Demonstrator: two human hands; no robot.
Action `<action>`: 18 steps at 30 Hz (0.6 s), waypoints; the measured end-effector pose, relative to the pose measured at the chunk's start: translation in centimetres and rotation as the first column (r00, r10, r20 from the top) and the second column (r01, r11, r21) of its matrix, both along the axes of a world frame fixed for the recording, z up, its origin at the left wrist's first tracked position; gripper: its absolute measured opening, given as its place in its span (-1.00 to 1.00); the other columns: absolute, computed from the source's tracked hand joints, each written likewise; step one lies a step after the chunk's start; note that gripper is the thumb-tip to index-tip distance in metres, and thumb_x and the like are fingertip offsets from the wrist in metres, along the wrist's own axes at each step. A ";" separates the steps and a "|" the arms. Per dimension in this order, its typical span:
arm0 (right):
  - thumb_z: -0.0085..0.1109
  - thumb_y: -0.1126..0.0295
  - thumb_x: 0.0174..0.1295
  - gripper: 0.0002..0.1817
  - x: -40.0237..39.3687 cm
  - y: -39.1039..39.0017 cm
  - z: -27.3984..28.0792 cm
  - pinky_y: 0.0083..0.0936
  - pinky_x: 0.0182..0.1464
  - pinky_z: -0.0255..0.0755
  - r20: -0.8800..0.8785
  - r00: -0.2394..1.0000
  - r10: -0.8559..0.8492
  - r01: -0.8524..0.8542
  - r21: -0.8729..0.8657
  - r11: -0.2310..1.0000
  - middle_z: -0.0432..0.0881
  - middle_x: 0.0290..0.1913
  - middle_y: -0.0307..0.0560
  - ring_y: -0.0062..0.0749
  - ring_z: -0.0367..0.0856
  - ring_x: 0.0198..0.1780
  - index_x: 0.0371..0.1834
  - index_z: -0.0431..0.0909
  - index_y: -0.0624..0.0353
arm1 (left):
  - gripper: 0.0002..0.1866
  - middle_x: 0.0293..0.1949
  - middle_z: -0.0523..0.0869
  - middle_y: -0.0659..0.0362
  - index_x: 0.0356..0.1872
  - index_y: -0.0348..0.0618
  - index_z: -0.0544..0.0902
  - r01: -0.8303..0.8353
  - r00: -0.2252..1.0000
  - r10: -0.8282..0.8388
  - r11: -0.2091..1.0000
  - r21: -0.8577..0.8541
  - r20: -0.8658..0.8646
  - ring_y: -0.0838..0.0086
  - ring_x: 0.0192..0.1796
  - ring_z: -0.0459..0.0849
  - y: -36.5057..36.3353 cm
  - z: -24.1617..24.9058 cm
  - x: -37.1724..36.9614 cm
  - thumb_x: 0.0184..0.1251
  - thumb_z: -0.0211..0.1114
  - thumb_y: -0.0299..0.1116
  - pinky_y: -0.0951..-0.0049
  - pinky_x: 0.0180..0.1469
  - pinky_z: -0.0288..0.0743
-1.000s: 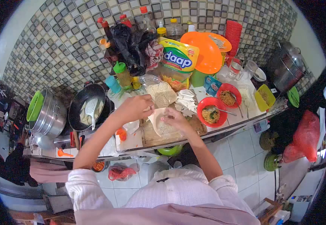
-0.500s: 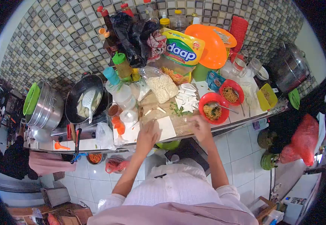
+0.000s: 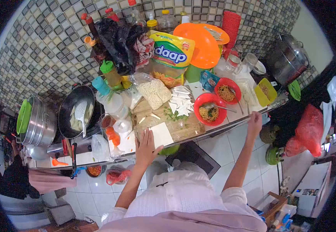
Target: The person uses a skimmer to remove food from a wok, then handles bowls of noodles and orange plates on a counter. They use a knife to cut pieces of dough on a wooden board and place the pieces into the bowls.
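My left hand (image 3: 147,147) lies with spread fingers on the near edge of a wooden board (image 3: 189,129), touching a pale square sheet (image 3: 160,134). Out to the right, my right hand (image 3: 255,120) is at the counter's front edge, near a spoon (image 3: 247,105); its fingers are too small to read. On the board are a noodle block (image 3: 154,94), a pile of white cut pieces (image 3: 181,101) and chopped greens (image 3: 171,114). Two red bowls of noodles (image 3: 210,111) (image 3: 227,91) stand right of the board, each with a utensil.
A black wok (image 3: 75,112) with a white slotted spoon and a steel steamer pot (image 3: 40,118) stand left. Bottles, a "daap" pouch (image 3: 171,54) and orange plates (image 3: 202,44) line the back. A yellow-green bowl (image 3: 265,92) and large pot (image 3: 287,58) are at right.
My right hand has moved right, from the board to beyond the red bowls. My left hand has flattened near the sheet. The whole view has shifted.
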State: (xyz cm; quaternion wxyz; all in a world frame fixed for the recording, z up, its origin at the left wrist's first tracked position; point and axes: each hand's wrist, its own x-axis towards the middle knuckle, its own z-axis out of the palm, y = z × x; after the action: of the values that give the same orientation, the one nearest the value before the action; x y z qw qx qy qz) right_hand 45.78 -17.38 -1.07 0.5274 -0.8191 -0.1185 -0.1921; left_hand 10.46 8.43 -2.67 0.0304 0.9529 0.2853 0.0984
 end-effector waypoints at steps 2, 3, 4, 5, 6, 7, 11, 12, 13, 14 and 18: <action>-0.06 0.35 0.18 -0.84 0.7 -1.0 -0.2 -0.65 -0.40 0.26 -0.045 0.998 -0.038 0.038 -0.004 0.999 0.47 -0.43 -0.22 -0.61 0.38 -0.44 -0.29 0.43 0.21 | -0.19 0.29 0.02 0.01 0.21 -0.33 0.07 0.008 0.998 -0.014 0.996 -0.086 -0.066 0.20 0.31 0.03 -0.2 0.8 -0.1 0.09 0.01 0.11 -0.03 0.23 -0.12; -0.05 0.34 0.16 -0.81 0.5 -1.1 0.2 -0.54 -0.26 0.34 -0.092 0.993 -0.074 0.074 -0.007 0.997 0.50 -0.35 -0.13 -0.48 0.46 -0.34 -0.29 0.44 0.24 | -0.19 0.29 0.02 0.01 0.21 -0.33 0.07 0.007 0.998 -0.012 0.996 -0.084 -0.065 0.20 0.31 0.03 -0.2 0.7 -0.1 0.09 0.01 0.11 -0.03 0.23 -0.12; -0.05 0.34 0.16 -0.81 0.0 -0.9 0.3 -0.54 -0.26 0.34 -0.092 0.993 -0.072 0.072 -0.006 0.997 0.50 -0.35 -0.13 -0.48 0.46 -0.34 -0.29 0.44 0.24 | -0.19 0.28 0.06 0.01 0.20 -0.33 0.10 0.014 0.998 -0.016 0.999 -0.037 -0.055 0.20 0.31 0.04 -0.3 0.6 -0.2 0.08 0.00 0.13 -0.05 0.22 -0.09; -0.06 0.36 0.16 -0.81 -0.9 -0.5 0.1 -0.55 -0.27 0.33 -0.145 0.989 -0.022 0.031 0.059 0.998 0.50 -0.35 -0.13 -0.48 0.45 -0.34 -0.28 0.44 0.25 | -0.19 0.26 0.10 0.00 0.20 -0.32 0.13 0.022 0.999 -0.021 1.000 0.010 -0.045 0.21 0.30 0.06 -0.3 0.5 -0.2 0.08 -0.01 0.16 -0.07 0.20 -0.06; -0.07 0.37 0.17 -0.81 -2.1 0.1 0.1 -0.56 -0.27 0.33 -0.195 0.980 0.032 -0.008 0.124 0.992 0.50 -0.34 -0.13 -0.48 0.45 -0.34 -0.28 0.43 0.26 | -0.19 0.26 0.10 0.00 0.20 -0.32 0.13 0.020 0.999 -0.019 1.000 0.010 -0.046 0.21 0.30 0.06 -0.3 0.4 -0.1 0.08 -0.01 0.16 -0.07 0.20 -0.06; -0.07 0.37 0.17 -0.81 -3.2 0.7 0.1 -0.56 -0.27 0.33 -0.195 0.980 0.036 -0.011 0.123 0.992 0.50 -0.34 -0.13 -0.48 0.45 -0.34 -0.28 0.43 0.26 | -0.19 0.26 0.11 0.00 0.19 -0.32 0.13 0.011 0.999 -0.011 1.000 0.014 -0.039 0.21 0.30 0.05 -0.2 0.3 0.0 0.07 -0.01 0.16 -0.08 0.20 -0.07; -0.08 0.39 0.17 -0.82 -8.1 3.5 -0.1 -0.58 -0.30 0.32 -0.153 0.969 0.194 -0.181 0.096 0.979 0.49 -0.39 -0.14 -0.47 0.44 -0.40 -0.28 0.43 0.26 | -0.18 0.25 0.12 0.00 0.18 -0.32 0.15 -0.011 0.999 0.013 0.999 0.053 -0.033 0.24 0.31 0.04 0.2 -1.0 0.0 0.05 0.00 0.18 -0.13 0.19 -0.08; -0.07 0.40 0.16 -0.83 -9.3 4.5 0.0 -0.58 -0.31 0.32 -0.184 0.954 0.236 -0.227 0.069 0.972 0.48 -0.42 -0.13 -0.48 0.43 -0.41 -0.27 0.43 0.25 | -0.18 0.25 0.12 0.00 0.18 -0.32 0.15 -0.020 0.999 0.022 0.998 0.051 -0.032 0.24 0.31 0.04 0.1 -1.0 0.1 0.05 0.00 0.18 -0.13 0.19 -0.08; -0.07 0.41 0.15 -0.85 -10.6 5.6 0.3 -0.57 -0.34 0.32 -0.182 0.940 0.289 -0.288 0.035 0.957 0.48 -0.43 -0.10 -0.47 0.44 -0.42 -0.29 0.43 0.24 | -0.17 0.26 0.11 0.01 0.18 -0.32 0.16 -0.029 0.999 0.030 0.998 0.054 -0.021 0.25 0.31 0.03 0.0 -0.9 0.2 0.04 0.00 0.18 -0.15 0.18 -0.09; -0.07 0.42 0.14 -0.86 -11.8 6.6 0.7 -0.56 -0.36 0.32 -0.182 0.923 0.340 -0.346 0.002 0.938 0.48 -0.45 -0.07 -0.46 0.44 -0.42 -0.30 0.43 0.23 | -0.17 0.26 0.11 0.01 0.18 -0.32 0.16 -0.036 0.999 0.037 0.998 0.058 -0.009 0.26 0.32 0.03 -0.2 -0.9 0.3 0.03 0.00 0.19 -0.18 0.17 -0.09; -0.07 0.43 0.12 -0.86 -13.3 9.8 1.8 -0.45 -0.39 0.33 -0.081 0.918 0.389 -0.393 -0.041 0.919 0.49 -0.42 0.02 -0.30 0.48 -0.42 -0.29 0.42 0.22 | -0.15 0.27 0.10 0.05 0.19 -0.29 0.15 -0.064 0.997 0.065 0.997 0.041 -0.040 0.27 0.32 0.02 -0.4 -0.3 0.5 0.01 0.00 0.21 -0.26 0.13 -0.12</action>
State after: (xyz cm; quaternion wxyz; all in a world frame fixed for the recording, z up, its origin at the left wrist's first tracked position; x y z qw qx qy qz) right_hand 32.44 -7.53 0.69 0.5358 -0.7998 -0.2660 -0.0499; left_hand 10.93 8.00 -3.01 0.0026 0.9455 0.3144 0.0852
